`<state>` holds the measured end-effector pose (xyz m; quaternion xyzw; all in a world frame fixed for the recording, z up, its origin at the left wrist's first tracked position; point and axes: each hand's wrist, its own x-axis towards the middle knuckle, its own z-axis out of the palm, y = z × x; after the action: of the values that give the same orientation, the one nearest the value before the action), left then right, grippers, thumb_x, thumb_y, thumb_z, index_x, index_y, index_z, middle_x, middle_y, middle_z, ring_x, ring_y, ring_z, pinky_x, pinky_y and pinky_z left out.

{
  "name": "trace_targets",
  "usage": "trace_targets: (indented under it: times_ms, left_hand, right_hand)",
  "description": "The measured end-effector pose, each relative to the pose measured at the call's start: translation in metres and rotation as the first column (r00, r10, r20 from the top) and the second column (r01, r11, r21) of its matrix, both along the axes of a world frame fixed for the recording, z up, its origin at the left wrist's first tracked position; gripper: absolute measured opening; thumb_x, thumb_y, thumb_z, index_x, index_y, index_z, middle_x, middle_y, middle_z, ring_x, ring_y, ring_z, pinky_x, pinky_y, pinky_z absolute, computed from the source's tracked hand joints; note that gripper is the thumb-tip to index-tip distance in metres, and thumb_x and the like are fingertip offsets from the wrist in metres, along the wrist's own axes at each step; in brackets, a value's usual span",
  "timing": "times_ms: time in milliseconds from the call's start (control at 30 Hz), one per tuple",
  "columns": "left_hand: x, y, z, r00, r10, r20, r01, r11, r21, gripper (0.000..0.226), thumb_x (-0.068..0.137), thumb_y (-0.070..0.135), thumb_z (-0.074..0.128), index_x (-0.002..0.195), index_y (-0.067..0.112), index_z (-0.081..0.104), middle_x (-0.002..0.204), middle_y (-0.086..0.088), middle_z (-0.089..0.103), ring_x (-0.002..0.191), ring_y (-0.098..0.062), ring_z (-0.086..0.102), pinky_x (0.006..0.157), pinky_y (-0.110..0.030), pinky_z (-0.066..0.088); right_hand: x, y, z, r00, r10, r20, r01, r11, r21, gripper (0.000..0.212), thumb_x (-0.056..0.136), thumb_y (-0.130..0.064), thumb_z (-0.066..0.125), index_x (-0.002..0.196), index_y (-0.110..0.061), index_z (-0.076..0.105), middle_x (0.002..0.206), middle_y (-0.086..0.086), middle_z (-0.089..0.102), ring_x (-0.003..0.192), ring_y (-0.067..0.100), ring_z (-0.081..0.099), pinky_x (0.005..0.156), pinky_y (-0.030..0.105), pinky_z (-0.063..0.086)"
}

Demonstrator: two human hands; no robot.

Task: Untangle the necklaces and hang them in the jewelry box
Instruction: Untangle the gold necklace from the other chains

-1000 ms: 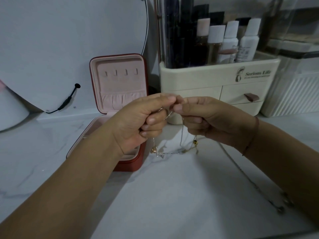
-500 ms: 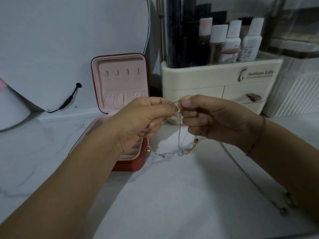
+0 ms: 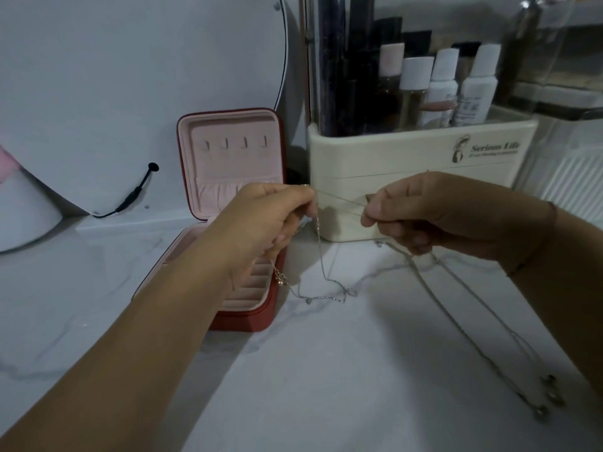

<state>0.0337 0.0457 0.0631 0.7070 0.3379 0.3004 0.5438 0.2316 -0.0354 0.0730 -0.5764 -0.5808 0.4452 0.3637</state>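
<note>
My left hand and my right hand each pinch thin chain, and two strands stretch taut between them. From the left hand a silver necklace hangs in a loop down to the marble top, its small charms lying there. A gold-beaded chain end dangles below the left hand beside the box. A longer chain trails from under the right hand to the lower right and ends in dark beads. The red jewelry box stands open at left, with several empty hooks in its pink lid.
A cream cosmetics organiser with bottles stands right behind my hands. A round white mirror with a black cable leans at the back left. A ribbed white container is at the right edge.
My hands have drawn apart sideways, pulling the chain taut between them. The long chain's beaded end now lies spread further to the lower right.
</note>
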Motion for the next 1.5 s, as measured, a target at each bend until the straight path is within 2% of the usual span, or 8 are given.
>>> trace_targets:
  times_ms: [233,467,667,833,1133,1334,1434,1500]
  left_hand:
    - [0.0,0.001,0.0,0.997,0.078,-0.017,-0.077,0.996,0.054,0.032,0.097,0.014,0.043,0.085,0.013,0.073,0.041,-0.002,0.037,0.034,-0.01,0.024,0.037,-0.018,0.02]
    - [0.006,-0.002,-0.004,0.973,-0.033,0.227,0.099,0.953,-0.285,0.041,0.094,-0.003,0.034,0.11,0.015,0.066,0.062,-0.01,0.066,0.032,-0.006,0.033,0.031,-0.015,0.021]
    - [0.015,-0.005,-0.016,0.957,-0.047,0.286,0.165,0.899,-0.406,0.03,0.074,0.023,0.062,0.101,0.014,0.069,0.065,-0.003,0.067,0.033,-0.001,0.038,0.03,-0.01,0.023]
    - [0.027,-0.016,-0.021,0.955,-0.006,0.295,0.143,0.883,-0.447,0.033,0.065,0.028,0.068,0.092,0.01,0.072,0.09,-0.008,0.074,0.039,-0.002,0.046,0.033,-0.01,0.032]
    - [0.034,-0.021,-0.026,0.948,0.102,0.303,0.059,0.876,-0.479,0.022,0.065,0.021,0.068,0.082,0.009,0.068,0.069,0.0,0.07,0.038,-0.001,0.044,0.033,-0.008,0.032]
    - [0.034,-0.018,-0.028,0.938,0.156,0.309,0.011,0.879,-0.477,0.008,0.079,0.011,0.065,0.081,0.004,0.066,0.063,-0.001,0.065,0.039,0.0,0.047,0.035,-0.007,0.033]
    - [0.032,-0.017,-0.027,0.951,0.144,0.273,-0.016,0.906,-0.423,0.008,0.083,0.01,0.066,0.084,0.002,0.067,0.065,-0.002,0.066,0.041,-0.001,0.047,0.037,-0.009,0.034]
    - [0.03,-0.016,-0.025,0.97,0.108,0.216,-0.026,0.937,-0.348,0.01,0.086,0.01,0.064,0.086,0.001,0.068,0.069,-0.002,0.068,0.041,-0.001,0.047,0.038,-0.01,0.035]
  right_hand:
    - [0.008,-0.007,0.009,0.999,-0.002,0.052,0.0,0.999,0.036,0.023,0.08,-0.019,0.058,0.093,-0.004,0.069,0.061,0.004,0.057,0.046,0.008,0.044,0.041,0.017,0.038]
    - [0.01,-0.005,0.013,0.924,-0.033,-0.38,0.064,0.996,0.067,0.025,0.076,0.01,0.057,0.098,-0.003,0.056,0.083,0.015,0.065,0.053,0.008,0.051,0.045,0.018,0.044]
    - [0.001,0.004,0.004,0.731,-0.053,-0.681,0.084,0.996,0.013,0.032,0.087,0.016,0.031,0.101,-0.001,0.054,0.089,0.014,0.063,0.073,0.013,0.066,0.064,0.02,0.055]
    - [-0.022,0.01,-0.015,0.636,-0.049,-0.77,0.276,0.946,0.168,0.025,0.089,0.016,0.039,0.099,0.0,0.056,0.092,0.012,0.072,0.099,0.018,0.07,0.086,0.026,0.056]
    - [-0.045,0.011,-0.029,0.913,-0.144,-0.382,0.317,0.84,0.441,0.027,0.091,0.015,0.042,0.1,-0.004,0.059,0.1,0.004,0.072,0.092,0.005,0.069,0.066,0.018,0.053]
    - [-0.051,0.012,-0.028,0.934,-0.082,-0.348,0.231,0.881,0.412,0.043,0.087,0.022,0.032,0.102,-0.009,0.057,0.107,0.008,0.068,0.099,0.005,0.067,0.073,0.024,0.051]
    - [-0.049,0.012,-0.025,0.925,-0.077,-0.373,0.232,0.891,0.391,0.039,0.087,0.022,0.033,0.108,-0.001,0.056,0.114,0.015,0.066,0.104,0.012,0.066,0.088,0.041,0.051]
    - [-0.044,0.011,-0.022,0.903,-0.116,-0.413,0.285,0.882,0.376,0.028,0.088,0.018,0.043,0.11,0.005,0.056,0.113,0.019,0.065,0.1,0.018,0.068,0.088,0.037,0.053]
